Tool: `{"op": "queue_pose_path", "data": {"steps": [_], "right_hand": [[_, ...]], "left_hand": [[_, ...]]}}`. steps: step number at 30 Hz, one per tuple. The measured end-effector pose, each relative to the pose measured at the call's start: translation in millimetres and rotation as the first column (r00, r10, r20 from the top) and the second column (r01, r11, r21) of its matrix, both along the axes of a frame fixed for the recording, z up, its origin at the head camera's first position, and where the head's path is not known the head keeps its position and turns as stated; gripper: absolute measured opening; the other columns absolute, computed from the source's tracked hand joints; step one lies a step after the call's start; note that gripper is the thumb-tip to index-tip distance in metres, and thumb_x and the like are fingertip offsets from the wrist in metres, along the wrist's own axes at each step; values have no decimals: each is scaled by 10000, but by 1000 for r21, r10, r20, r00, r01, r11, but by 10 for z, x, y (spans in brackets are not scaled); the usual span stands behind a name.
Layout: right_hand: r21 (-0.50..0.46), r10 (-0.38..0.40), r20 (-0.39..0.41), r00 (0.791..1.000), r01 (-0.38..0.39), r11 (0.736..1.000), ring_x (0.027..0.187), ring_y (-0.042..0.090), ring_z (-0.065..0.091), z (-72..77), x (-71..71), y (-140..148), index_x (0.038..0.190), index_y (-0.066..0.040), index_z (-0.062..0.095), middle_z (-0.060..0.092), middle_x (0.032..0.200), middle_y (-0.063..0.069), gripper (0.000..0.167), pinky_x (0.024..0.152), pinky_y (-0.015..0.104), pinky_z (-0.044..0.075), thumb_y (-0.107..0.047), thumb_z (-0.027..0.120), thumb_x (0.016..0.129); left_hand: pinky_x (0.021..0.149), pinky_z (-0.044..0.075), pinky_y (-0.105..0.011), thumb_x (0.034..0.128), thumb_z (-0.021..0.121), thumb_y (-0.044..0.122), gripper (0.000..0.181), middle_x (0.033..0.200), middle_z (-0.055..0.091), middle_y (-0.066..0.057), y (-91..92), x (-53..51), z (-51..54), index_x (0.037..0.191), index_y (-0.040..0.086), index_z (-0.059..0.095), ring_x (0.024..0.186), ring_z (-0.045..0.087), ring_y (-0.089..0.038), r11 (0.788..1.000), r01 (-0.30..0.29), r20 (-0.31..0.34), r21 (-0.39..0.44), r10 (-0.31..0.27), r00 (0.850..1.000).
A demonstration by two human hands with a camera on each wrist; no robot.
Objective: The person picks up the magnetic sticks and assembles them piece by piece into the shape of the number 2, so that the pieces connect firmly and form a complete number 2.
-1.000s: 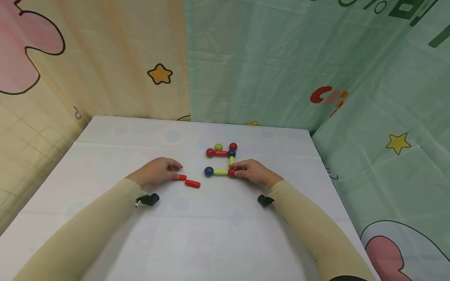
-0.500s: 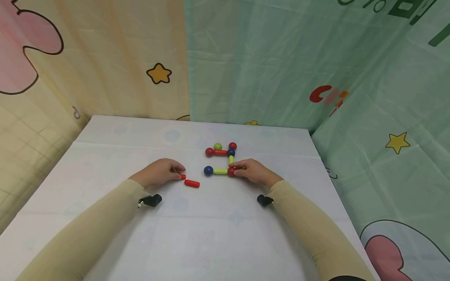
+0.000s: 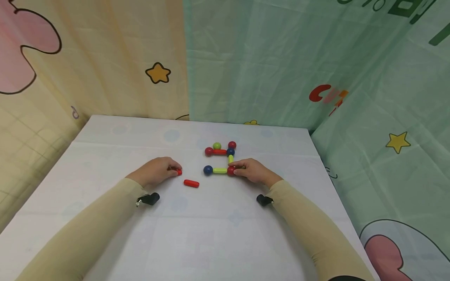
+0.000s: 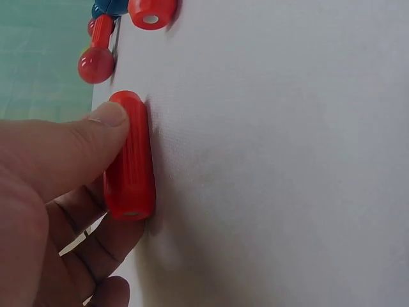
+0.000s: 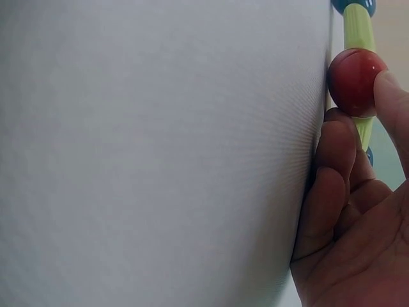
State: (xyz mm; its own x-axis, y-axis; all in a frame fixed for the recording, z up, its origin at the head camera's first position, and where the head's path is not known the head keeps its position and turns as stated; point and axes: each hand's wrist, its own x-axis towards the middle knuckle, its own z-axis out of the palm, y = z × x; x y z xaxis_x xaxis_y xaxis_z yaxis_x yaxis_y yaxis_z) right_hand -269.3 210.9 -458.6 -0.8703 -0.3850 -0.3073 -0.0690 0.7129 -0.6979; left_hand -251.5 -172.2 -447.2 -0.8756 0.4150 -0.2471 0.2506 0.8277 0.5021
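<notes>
My left hand [image 3: 154,171] pinches a red magnetic rod [image 4: 131,163] between thumb and fingers, close to the tabletop. A second red rod [image 3: 191,183] lies just to the right and nearer me. My right hand [image 3: 254,171] grips the red ball [image 5: 356,82] at the corner of a joined shape, its thumb on the ball. A yellow-green rod [image 3: 220,171] runs left from this ball to a blue ball [image 3: 208,170]. Another yellow-green rod [image 3: 230,159] leads away to a dark blue ball [image 3: 230,152], where a red rod [image 3: 220,152] ends in a red ball [image 3: 209,152].
Behind the far red rod sit a green ball [image 3: 216,146] and another red ball [image 3: 232,144]; whether they are joined to it I cannot tell. Everything lies on a white-covered table [image 3: 211,234]. Printed curtains [image 3: 246,66] hang beyond its far and right edges.
My left hand has closed its fingers on the nearer-left red rod and drawn it slightly away from the other red rod. My right hand stays on the corner ball.
</notes>
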Motion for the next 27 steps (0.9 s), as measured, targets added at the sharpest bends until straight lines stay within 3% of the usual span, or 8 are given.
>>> {"op": "queue_pose_path", "data": {"steps": [7, 12, 19, 27], "right_hand": [[8, -4, 4, 1000, 4, 1000, 1144, 225, 557, 8, 6, -15, 1414, -242, 691, 673, 1419, 78, 365, 943, 299, 493, -237, 665, 1049], [15, -1, 2, 1000, 1, 1000, 1147, 221, 560, 2, -1, -10, 1415, -245, 690, 679, 1407, 76, 365, 961, 315, 503, -242, 663, 1051], [20, 7, -12, 1000, -6, 1000, 1156, 231, 564, 7, -3, -14, 1413, -250, 692, 697, 1368, 71, 364, 992, 344, 506, -240, 663, 1050], [45, 2, -19, 1000, -1, 999, 1145, 234, 569, -3, -20, 0, 1395, -265, 704, 700, 1358, 65, 349, 1015, 374, 508, -253, 666, 1048]], "left_hand": [[1074, 490, -533, 1015, 696, 211, 352, 1261, 698, -80, -55, -29, -17, 1363, 161, 714, 1167, 600, -291, 1000, -3, 11, -12, 3, 1000], [970, 515, -435, 1021, 678, 231, 328, 1142, 709, -47, 6, -24, -17, 1342, 180, 724, 1071, 600, -260, 998, -48, 12, 43, 47, 999], [872, 498, -367, 1021, 654, 255, 308, 1114, 699, -43, 244, 45, 53, 1315, 192, 722, 1021, 606, -246, 990, -89, -17, 113, 92, 996], [738, 507, -299, 1015, 667, 281, 378, 1119, 684, -62, 591, 174, 111, 1384, 197, 667, 919, 613, -225, 972, -146, 43, 183, 141, 989]]}}
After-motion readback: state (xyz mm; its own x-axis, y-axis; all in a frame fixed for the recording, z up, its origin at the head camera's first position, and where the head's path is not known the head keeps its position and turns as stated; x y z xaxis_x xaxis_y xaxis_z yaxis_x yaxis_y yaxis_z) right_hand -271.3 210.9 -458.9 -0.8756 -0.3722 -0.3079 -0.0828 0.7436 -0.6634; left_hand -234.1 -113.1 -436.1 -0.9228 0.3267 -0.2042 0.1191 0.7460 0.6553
